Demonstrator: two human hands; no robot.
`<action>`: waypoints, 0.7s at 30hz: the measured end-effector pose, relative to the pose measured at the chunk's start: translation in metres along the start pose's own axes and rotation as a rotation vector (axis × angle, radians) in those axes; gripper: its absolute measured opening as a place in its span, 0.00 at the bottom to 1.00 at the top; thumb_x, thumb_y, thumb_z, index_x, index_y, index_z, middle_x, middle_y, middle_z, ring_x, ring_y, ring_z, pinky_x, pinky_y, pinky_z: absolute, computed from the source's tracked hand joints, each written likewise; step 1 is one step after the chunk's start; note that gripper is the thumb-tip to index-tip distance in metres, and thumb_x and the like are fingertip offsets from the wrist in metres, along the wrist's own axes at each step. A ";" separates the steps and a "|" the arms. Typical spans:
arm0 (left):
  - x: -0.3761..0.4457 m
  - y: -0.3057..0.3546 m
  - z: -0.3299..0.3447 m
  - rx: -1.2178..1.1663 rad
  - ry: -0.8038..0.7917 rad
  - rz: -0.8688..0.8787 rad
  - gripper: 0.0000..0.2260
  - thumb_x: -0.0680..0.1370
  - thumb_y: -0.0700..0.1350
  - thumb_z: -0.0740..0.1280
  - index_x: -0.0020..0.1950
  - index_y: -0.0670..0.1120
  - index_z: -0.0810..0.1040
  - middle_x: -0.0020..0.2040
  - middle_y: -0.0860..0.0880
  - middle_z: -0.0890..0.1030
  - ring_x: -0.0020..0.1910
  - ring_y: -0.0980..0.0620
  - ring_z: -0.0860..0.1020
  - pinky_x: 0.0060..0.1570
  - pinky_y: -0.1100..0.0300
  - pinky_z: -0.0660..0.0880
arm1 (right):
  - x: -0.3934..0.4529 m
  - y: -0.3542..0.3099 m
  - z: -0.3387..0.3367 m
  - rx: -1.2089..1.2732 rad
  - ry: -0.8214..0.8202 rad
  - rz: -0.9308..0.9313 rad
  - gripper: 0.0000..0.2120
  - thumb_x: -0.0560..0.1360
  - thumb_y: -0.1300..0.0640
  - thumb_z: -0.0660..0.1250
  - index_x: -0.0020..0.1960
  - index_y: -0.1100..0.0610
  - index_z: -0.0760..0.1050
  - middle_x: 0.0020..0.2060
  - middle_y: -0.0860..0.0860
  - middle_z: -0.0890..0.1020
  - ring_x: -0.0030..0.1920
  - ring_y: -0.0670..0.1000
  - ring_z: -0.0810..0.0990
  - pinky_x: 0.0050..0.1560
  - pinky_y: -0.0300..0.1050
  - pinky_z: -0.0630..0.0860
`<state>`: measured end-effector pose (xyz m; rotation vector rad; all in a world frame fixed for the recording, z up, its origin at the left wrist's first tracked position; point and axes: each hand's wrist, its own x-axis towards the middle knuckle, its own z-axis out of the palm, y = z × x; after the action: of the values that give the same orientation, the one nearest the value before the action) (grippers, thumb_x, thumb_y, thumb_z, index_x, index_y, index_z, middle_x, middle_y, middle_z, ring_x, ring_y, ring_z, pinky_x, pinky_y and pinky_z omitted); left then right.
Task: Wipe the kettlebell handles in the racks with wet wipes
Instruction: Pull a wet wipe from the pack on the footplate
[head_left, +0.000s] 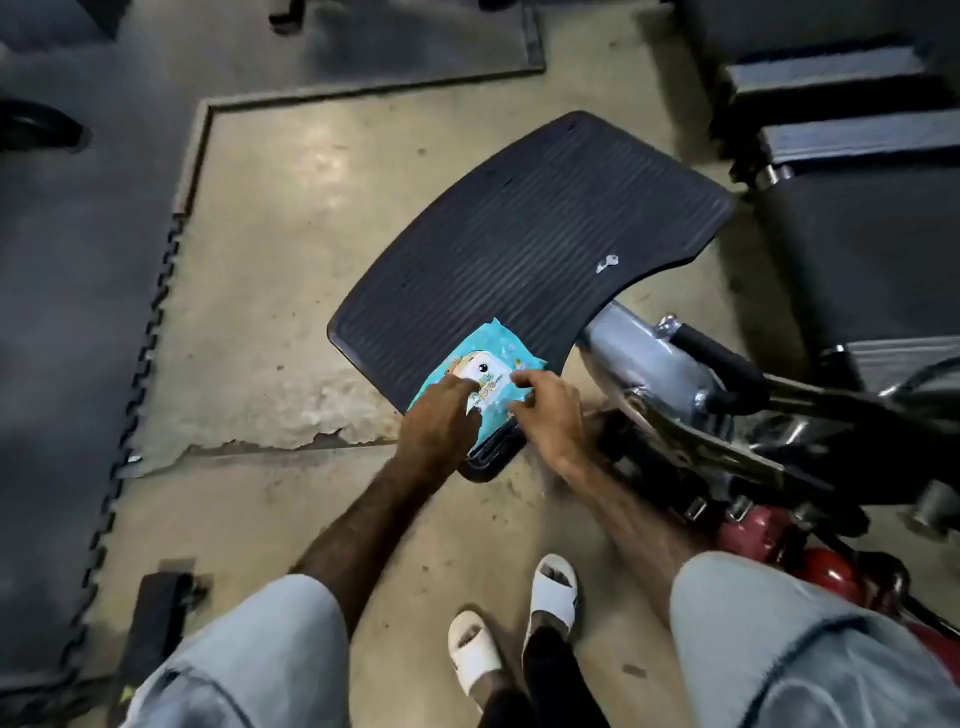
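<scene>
A turquoise wet wipes pack (485, 358) lies on the near corner of a black ribbed footplate (530, 234) of a gym machine. My left hand (441, 423) reaches in from the lower left, and its outstretched index finger presses on the pack's white label. My right hand (550, 410) rests at the pack's right edge, and its curled fingertips pinch the pack there. No kettlebell or rack is in sight.
A small key (607, 264) lies on the footplate's right side. The machine's grey metal frame (649, 364) and red rounded parts (810, 561) crowd the right. Black interlocking rubber mats (78, 312) border the bare concrete floor (270, 249) on the left. Feet in white sandals (551, 592) stand below.
</scene>
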<state>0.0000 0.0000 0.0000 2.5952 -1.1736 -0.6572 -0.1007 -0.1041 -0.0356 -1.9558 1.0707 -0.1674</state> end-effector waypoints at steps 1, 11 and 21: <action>0.008 -0.002 0.007 0.011 0.006 0.018 0.18 0.76 0.45 0.64 0.66 0.46 0.72 0.67 0.46 0.73 0.64 0.43 0.72 0.62 0.50 0.71 | 0.004 0.004 0.005 0.022 0.011 -0.024 0.20 0.70 0.66 0.72 0.61 0.58 0.79 0.58 0.54 0.81 0.55 0.54 0.81 0.62 0.49 0.75; 0.056 0.001 0.043 0.259 0.062 0.018 0.24 0.75 0.55 0.64 0.67 0.44 0.69 0.66 0.43 0.70 0.60 0.42 0.70 0.57 0.49 0.70 | 0.016 0.023 0.039 0.008 0.138 -0.039 0.23 0.71 0.71 0.68 0.65 0.60 0.76 0.57 0.57 0.76 0.55 0.55 0.79 0.60 0.49 0.76; 0.067 -0.009 0.015 0.213 -0.012 0.153 0.19 0.74 0.56 0.66 0.56 0.42 0.77 0.52 0.42 0.78 0.49 0.42 0.77 0.42 0.53 0.67 | 0.029 0.018 0.028 0.025 0.084 0.086 0.17 0.75 0.63 0.70 0.64 0.59 0.78 0.58 0.55 0.80 0.53 0.49 0.78 0.56 0.26 0.69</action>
<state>0.0376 -0.0449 -0.0368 2.6365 -1.5037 -0.5432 -0.0809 -0.1124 -0.0738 -1.8905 1.1998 -0.2158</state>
